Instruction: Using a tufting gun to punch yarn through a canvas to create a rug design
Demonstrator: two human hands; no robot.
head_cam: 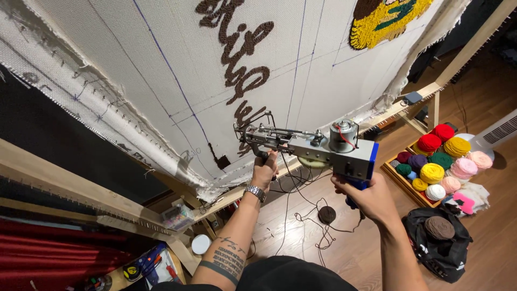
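White woven backing cloth (161, 64) stretched on a pale wooden frame (54, 178) fills the upper left and centre of the head view, ruled with thin blue lines. Brown tufted lettering (237, 48) runs down its middle; a yellow and green tufted patch (385, 16) sits at the top right edge.

Grey metal tufting gun with a blue handle (328, 148) is at frame centre, held just off the cloth. Long axis runs roughly level across the frame, needle end to the left, meeting the cloth beside the lowest brown tufting, motor end to the right.

Left hand (265, 170), steel watch at the wrist, is wrapped shut around the front grip under the needle end; it is the hand nearer the cloth. Right hand (366, 196) is clenched around the blue rear handle, lower and further right. Whether a finger rests on the trigger cannot be told.

Lower right: wooden tray of coloured yarn balls (439, 161) on the wooden floor (501, 237), a black bag (441, 245) with a brown ball on it just below. Black cord and yarn (318, 226) trail loose on the floor under the gun.
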